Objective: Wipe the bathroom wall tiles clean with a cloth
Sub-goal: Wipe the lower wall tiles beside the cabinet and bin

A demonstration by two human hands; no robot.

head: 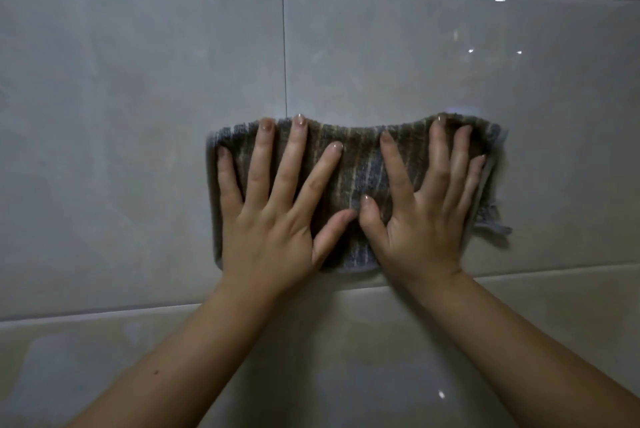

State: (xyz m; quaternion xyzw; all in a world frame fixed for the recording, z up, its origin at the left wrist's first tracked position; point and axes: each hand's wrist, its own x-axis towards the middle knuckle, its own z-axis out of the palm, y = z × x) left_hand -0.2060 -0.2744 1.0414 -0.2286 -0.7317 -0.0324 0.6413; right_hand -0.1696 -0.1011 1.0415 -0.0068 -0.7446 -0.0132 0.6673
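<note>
While both hands, left (273, 219) and right (426, 216), pressed flat-fingered on the striped grey-brown terry cloth (356, 164), wiping of the glossy grey wall tiles (138, 81) was mid-stroke; next likely needs even pressure.

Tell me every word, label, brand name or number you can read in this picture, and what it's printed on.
There is no readable text here.
The striped cloth shows only stripes, with no tag or label in view.
The wall tiles are plain, marked only by grout lines and glare spots.
The left hand and right hand, pressed flat on the cloth, carry no writing.
</note>
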